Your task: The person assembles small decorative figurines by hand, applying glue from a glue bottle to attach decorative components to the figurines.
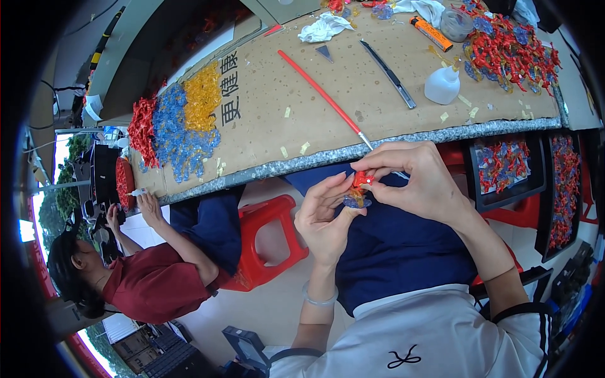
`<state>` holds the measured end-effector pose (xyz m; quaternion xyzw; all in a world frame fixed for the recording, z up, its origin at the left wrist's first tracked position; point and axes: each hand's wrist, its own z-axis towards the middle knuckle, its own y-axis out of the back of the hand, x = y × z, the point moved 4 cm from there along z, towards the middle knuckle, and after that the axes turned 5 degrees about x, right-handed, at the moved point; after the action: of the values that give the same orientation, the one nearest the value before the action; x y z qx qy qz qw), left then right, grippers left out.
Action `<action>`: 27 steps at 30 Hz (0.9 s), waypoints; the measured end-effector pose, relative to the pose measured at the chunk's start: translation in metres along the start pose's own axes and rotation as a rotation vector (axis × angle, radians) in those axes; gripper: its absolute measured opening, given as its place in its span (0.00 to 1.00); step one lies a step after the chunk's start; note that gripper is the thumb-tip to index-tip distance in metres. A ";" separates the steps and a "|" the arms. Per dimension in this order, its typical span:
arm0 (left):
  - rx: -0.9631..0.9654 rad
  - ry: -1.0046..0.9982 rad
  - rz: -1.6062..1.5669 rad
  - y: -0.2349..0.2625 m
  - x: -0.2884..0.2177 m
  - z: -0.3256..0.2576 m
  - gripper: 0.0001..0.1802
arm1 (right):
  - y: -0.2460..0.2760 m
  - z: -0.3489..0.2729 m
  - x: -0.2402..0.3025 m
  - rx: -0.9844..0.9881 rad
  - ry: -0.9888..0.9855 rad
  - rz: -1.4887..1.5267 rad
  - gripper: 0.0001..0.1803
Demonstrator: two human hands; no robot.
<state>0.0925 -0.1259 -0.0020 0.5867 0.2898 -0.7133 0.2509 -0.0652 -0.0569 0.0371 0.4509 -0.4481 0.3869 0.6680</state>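
Observation:
A small translucent plastic figure, red on top with yellow in the middle and a bluish-purple base (357, 201), is pinched between my two hands above my lap. My left hand (324, 217) has its fingers curled round the lower part, the thumb by the base. From the other side, my right hand (419, 179) grips the red top (363, 179) with thumb and forefinger. Just beyond my hands, a red-handled brush (321, 88) lies on the table, its ferrule end over the edge. Parts of the figure are hidden by my fingers.
The cardboard-covered table (265, 120) holds a utility knife (387, 74), white bottle (442, 85), orange tube (431, 33) and piles of red, blue (179, 132) and yellow pieces. Black trays (504, 167) of coloured pieces stand right. A co-worker (157, 277) sits left near a red stool (271, 242).

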 end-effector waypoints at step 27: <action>-0.040 0.108 -0.260 -0.014 0.015 0.002 0.30 | -0.008 -0.011 -0.034 0.000 -0.102 0.418 0.25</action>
<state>0.0785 -0.1180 -0.0146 0.5766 0.3908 -0.7012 0.1521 -0.0651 -0.0530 0.0009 0.3670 -0.5651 0.4937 0.5498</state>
